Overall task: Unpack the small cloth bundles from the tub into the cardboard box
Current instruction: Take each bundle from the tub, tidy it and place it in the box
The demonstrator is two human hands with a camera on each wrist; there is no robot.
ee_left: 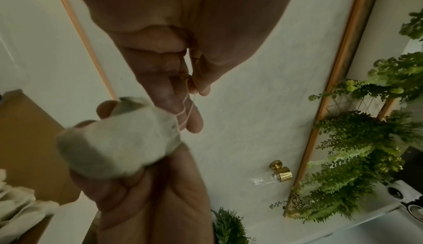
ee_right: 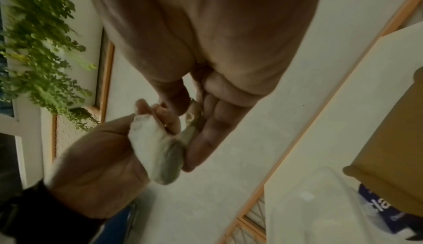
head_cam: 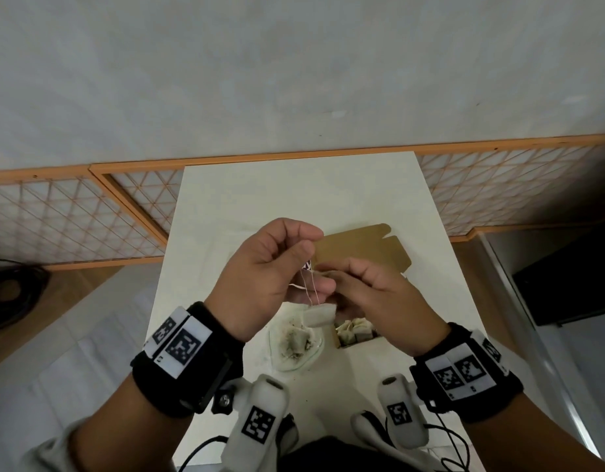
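On the white table [head_cam: 246, 199] nearest us, our 2 hands meet in the air above the task things. At the right, the cardboard box [head_cam: 342, 342] sits under our right wrist with its brown lid [head_cam: 359, 248] standing open toward the far side, and several small cloth bundles [head_cam: 354, 328] are packed inside. Just left of the box lies the clear tub [head_cam: 277, 349], with 1 stained bundle [head_cam: 299, 340] in it among dark crumbs. Our left hand [head_cam: 270, 272] has thumb and fingers curled, pinching a thin pale string [ee_left: 186, 101]. Our right hand [head_cam: 383, 301] is clamped on a small pale cloth bundle [ee_left: 119, 139], fingers wrapped round it. That bundle hangs between our hands, above the gap between tub and box, tied to the string.
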